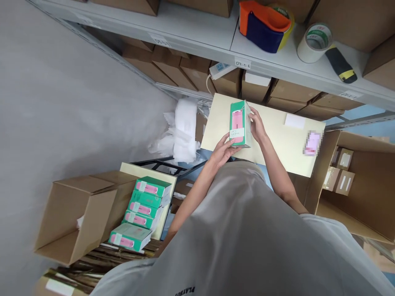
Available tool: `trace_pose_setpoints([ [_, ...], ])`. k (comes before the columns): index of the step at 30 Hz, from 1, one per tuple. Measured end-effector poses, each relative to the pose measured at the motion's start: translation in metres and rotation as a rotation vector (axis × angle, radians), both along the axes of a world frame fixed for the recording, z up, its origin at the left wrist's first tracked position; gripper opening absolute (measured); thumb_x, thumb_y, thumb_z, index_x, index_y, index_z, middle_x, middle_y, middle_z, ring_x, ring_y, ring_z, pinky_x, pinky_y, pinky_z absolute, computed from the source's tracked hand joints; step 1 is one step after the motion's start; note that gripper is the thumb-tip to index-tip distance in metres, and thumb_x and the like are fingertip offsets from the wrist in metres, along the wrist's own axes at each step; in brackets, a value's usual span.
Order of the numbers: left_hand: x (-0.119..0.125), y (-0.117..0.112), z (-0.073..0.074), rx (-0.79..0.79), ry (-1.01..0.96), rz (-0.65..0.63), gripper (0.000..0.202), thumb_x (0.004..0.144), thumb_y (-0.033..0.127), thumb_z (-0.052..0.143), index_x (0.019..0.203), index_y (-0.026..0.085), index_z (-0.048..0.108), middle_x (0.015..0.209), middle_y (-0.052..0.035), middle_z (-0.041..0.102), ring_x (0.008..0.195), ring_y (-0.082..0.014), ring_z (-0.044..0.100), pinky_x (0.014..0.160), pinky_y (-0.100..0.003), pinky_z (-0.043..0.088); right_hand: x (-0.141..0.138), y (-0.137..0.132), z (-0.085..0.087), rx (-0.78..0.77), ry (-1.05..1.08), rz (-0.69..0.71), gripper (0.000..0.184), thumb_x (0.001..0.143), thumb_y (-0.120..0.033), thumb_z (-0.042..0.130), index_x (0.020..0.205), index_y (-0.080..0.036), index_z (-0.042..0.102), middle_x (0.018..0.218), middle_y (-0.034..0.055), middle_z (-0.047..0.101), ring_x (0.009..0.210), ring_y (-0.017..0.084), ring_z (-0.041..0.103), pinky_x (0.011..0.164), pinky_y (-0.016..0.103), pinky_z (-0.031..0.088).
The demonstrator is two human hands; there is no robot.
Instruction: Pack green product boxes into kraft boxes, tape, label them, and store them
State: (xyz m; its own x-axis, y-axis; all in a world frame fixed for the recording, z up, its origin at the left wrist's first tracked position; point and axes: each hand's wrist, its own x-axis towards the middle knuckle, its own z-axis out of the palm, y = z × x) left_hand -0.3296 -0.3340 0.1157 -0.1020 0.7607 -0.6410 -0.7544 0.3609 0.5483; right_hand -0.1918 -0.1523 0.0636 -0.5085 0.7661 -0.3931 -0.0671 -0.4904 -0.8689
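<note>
A green and white product box (237, 123) with a pink device pictured on its front is held over the pale tabletop (277, 139). My left hand (222, 151) grips its lower left corner, thumb on the front and fingers beneath. Against the right side and upper edge of the box, my right hand (256, 125) has its fingers bent; part of them is hidden behind the box. A white paper slip (294, 121) lies on the tabletop to the right of my right hand, with a blurred pink item (312, 144) farther right.
Similar green boxes (143, 209) are stacked at lower left beside an open carton (74, 218). White wrap roll (185, 129) stands left of the table. An open carton (364, 185) sits at right. The shelf (197, 24) above holds a tape dispenser (265, 26), tape roll (314, 43) and utility knife (341, 63).
</note>
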Motion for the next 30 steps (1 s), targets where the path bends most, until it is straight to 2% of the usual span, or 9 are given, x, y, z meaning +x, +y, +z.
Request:
trace_pose_setpoints([
  [3, -0.015, -0.006, 0.001, 0.031, 0.144, -0.012, 0.079, 0.077, 0.035, 0.104, 0.147, 0.029, 0.067, 0.129, -0.0067, 0.084, 0.117, -0.0278, 0.084, 0.112, -0.05, 0.068, -0.002, -0.004, 0.01, 0.073, -0.069, -0.005, 0.091, 0.085, -0.084, 0.075, 0.162, -0.047, 0.044, 0.176, 0.0049, 0.054, 0.15, 0.034, 0.061, 0.124, 0.061, 0.055],
  [7, -0.033, -0.008, 0.004, 0.069, 0.294, -0.022, 0.093, 0.069, 0.043, 0.108, 0.151, 0.031, 0.066, 0.141, -0.0104, 0.079, 0.121, -0.0304, 0.081, 0.104, -0.045, 0.069, -0.015, -0.014, 0.033, 0.213, -0.117, 0.0, 0.101, 0.085, -0.087, 0.079, 0.17, -0.048, 0.038, 0.182, 0.0071, 0.046, 0.164, 0.035, 0.048, 0.13, 0.062, 0.05],
  [10, -0.044, -0.009, 0.009, 0.1, 0.385, -0.025, 0.092, 0.067, 0.044, 0.109, 0.149, 0.03, 0.068, 0.146, -0.012, 0.076, 0.129, -0.0318, 0.077, 0.104, -0.041, 0.068, -0.031, -0.023, 0.053, 0.299, -0.173, -0.023, 0.105, 0.087, -0.087, 0.08, 0.173, -0.045, 0.037, 0.184, 0.0092, 0.042, 0.166, 0.037, 0.045, 0.132, 0.06, 0.05],
  [15, -0.055, -0.009, 0.024, 0.117, 0.577, 0.011, 0.087, 0.058, 0.032, 0.111, 0.138, 0.027, 0.076, 0.155, -0.0135, 0.069, 0.142, -0.0366, 0.066, 0.098, -0.036, 0.068, -0.058, -0.037, 0.074, 0.39, -0.305, -0.052, 0.098, 0.092, -0.082, 0.078, 0.174, -0.043, 0.039, 0.179, 0.0105, 0.047, 0.165, 0.039, 0.046, 0.127, 0.057, 0.055],
  [19, -0.065, -0.015, 0.029, 0.122, 0.741, 0.009, 0.088, 0.061, 0.029, 0.11, 0.142, 0.029, 0.077, 0.16, -0.0136, 0.063, 0.146, -0.037, 0.062, 0.095, -0.034, 0.068, -0.075, -0.042, 0.077, 0.467, -0.388, -0.087, 0.086, 0.092, -0.081, 0.078, 0.161, -0.038, 0.053, 0.167, 0.011, 0.06, 0.158, 0.038, 0.055, 0.118, 0.051, 0.062],
  [21, -0.076, -0.021, 0.025, 0.133, 0.71, -0.017, 0.086, 0.065, 0.034, 0.109, 0.145, 0.029, 0.075, 0.157, -0.0136, 0.065, 0.145, -0.0356, 0.063, 0.096, -0.035, 0.068, -0.08, -0.042, 0.077, 0.465, -0.384, -0.093, 0.077, 0.091, -0.081, 0.077, 0.152, -0.037, 0.058, 0.16, 0.0095, 0.066, 0.15, 0.036, 0.062, 0.111, 0.048, 0.066],
  [24, -0.098, -0.031, 0.014, 0.108, 0.478, -0.061, 0.076, 0.072, 0.044, 0.105, 0.139, 0.026, 0.074, 0.149, -0.0147, 0.071, 0.138, -0.0338, 0.07, 0.099, -0.04, 0.069, -0.086, -0.045, 0.079, 0.425, -0.315, -0.154, 0.07, 0.091, -0.08, 0.076, 0.145, -0.037, 0.061, 0.153, 0.0074, 0.07, 0.145, 0.034, 0.064, 0.105, 0.044, 0.067],
  [27, -0.116, -0.04, 0.002, 0.089, 0.233, -0.132, 0.071, 0.071, 0.046, 0.104, 0.131, 0.023, 0.074, 0.136, -0.0143, 0.078, 0.125, -0.0316, 0.078, 0.104, -0.046, 0.068, -0.09, -0.053, 0.082, 0.376, -0.263, -0.193, 0.073, 0.092, -0.083, 0.073, 0.147, -0.037, 0.06, 0.152, 0.008, 0.07, 0.147, 0.033, 0.062, 0.108, 0.044, 0.066],
  [30, -0.122, -0.042, -0.006, 0.084, 0.154, -0.175, 0.073, 0.066, 0.043, 0.106, 0.129, 0.021, 0.075, 0.129, -0.0139, 0.081, 0.116, -0.0298, 0.081, 0.105, -0.047, 0.067, -0.092, -0.063, 0.082, 0.369, -0.256, -0.189, 0.077, 0.094, -0.087, 0.068, 0.152, -0.036, 0.06, 0.155, 0.0085, 0.069, 0.147, 0.033, 0.062, 0.113, 0.047, 0.065],
])
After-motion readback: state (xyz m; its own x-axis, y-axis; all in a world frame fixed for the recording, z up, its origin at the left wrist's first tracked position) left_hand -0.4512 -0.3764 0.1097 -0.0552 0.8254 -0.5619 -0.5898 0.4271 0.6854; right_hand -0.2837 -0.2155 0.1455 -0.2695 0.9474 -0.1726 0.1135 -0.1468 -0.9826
